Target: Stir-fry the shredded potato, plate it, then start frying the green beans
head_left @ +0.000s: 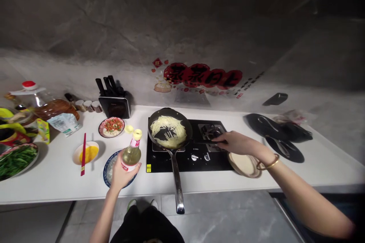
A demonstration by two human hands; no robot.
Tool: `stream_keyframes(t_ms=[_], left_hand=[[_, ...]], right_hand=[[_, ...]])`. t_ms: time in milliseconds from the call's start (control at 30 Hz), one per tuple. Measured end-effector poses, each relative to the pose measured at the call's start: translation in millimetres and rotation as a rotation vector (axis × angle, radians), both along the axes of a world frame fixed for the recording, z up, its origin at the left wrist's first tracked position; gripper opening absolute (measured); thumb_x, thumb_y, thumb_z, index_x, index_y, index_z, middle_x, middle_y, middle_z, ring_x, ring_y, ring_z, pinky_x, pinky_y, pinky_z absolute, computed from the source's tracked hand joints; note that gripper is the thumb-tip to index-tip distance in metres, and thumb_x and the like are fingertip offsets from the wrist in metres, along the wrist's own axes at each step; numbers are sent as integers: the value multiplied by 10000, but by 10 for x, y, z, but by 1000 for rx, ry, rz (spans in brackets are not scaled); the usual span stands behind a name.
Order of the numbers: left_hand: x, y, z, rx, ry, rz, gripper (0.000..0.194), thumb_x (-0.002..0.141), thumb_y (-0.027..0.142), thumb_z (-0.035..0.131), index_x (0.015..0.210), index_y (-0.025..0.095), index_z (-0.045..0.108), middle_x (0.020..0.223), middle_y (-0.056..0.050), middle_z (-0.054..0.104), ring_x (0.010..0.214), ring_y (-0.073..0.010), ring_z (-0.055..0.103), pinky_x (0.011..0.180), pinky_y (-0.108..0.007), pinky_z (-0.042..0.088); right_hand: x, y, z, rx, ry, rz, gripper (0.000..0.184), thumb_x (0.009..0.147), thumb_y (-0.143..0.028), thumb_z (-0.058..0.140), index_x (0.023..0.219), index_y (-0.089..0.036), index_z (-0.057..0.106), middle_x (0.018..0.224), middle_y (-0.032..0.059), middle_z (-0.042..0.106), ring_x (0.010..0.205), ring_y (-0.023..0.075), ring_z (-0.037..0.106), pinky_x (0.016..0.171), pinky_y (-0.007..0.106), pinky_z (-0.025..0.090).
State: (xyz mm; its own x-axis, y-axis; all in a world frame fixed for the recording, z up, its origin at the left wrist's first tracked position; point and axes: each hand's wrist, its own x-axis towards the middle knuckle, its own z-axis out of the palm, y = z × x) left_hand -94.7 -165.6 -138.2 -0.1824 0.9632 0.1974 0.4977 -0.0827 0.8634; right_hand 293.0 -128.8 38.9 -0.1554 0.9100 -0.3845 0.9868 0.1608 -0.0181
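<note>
My left hand (123, 172) is closed round a small bottle (132, 152) of pale liquid with a red label, held upright over a blue-rimmed plate (107, 172); a yellow cap (129, 128) lies just behind it. My right hand (235, 142), with a gold bangle at the wrist, reaches over the black stove (196, 155) and grips a dark utensil handle (212, 141) near the right burner. A dark pan (170, 127) of pale shredded potato sits on the left burner, its long steel handle pointing toward me.
On the white counter to the left: a bowl of yellow egg with red chopsticks (83, 149), a plate of chopped chili (111, 126), a knife block (115, 102), green beans (15, 159), bottles and packets. A beige plate (244, 164) and black lids (278, 136) lie to the right.
</note>
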Motion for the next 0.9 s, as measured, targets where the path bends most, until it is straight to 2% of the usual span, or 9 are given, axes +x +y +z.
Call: stream_keyframes(t_ms=[67,200,333,400,467,600,733,800,900], left_hand=[[-17,-9,-13,7,6,1,639,590,411,701,1135,174,464,970,-89,666,859,-223,653,776,-346,519],[-41,-31,-18,24,7,-1,639,605,409,694,1152,180,457,963,-83,669,849,-221,654,777,-366,520],[-53,-44,0,29,21,8,634,603,423,687,1140,173,460,983,-91,664,870,-222,650,789,-363,517],[-57,-48,10,24,34,13,636,602,426,687,1140,175,460,991,-89,663,881,-219,649,795,-349,515],[-61,-51,16,17,43,13,631,605,420,690,1142,182,461,982,-80,665,876,-213,650,792,-333,515],[-77,-52,21,15,38,17,627,609,413,698,1147,189,465,962,-71,670,858,-208,653,772,-318,518],[-91,-20,34,37,35,19,633,606,403,697,1157,190,470,969,-68,670,860,-210,653,779,-325,516],[-85,5,49,34,30,25,637,603,407,698,1159,191,473,950,-62,674,834,-208,658,756,-322,521],[-53,36,79,23,41,34,644,601,417,700,1161,192,476,927,-58,679,796,-204,663,712,-311,527]], right_hand=[[-53,-9,-85,16,-28,-21,363,803,-190,490,1100,-285,675,935,22,726,840,209,677,761,282,500],[-319,128,-505,194,18,-104,406,884,-243,406,1252,-199,570,925,80,724,811,211,682,733,274,497],[-600,345,-795,260,76,-70,419,895,-230,392,1288,-185,532,1001,89,707,883,203,669,767,257,490],[-676,382,-816,239,64,-17,398,880,-227,426,1253,-222,566,1073,78,684,953,206,649,804,263,487],[-663,348,-753,208,42,22,379,869,-229,446,1215,-243,600,1077,72,683,961,213,646,818,278,489],[-371,134,-465,164,30,0,379,861,-225,433,1189,-216,623,1030,72,700,923,219,659,803,290,499],[-134,-132,-271,67,50,95,361,848,-238,453,1151,-285,643,992,27,713,876,200,669,758,271,507],[-209,-213,-327,81,-19,122,372,869,-248,430,1183,-323,614,978,30,713,845,206,674,711,280,512],[-505,-166,-581,206,-202,114,429,908,-248,355,1307,-323,495,1016,91,686,774,227,680,624,299,508]])
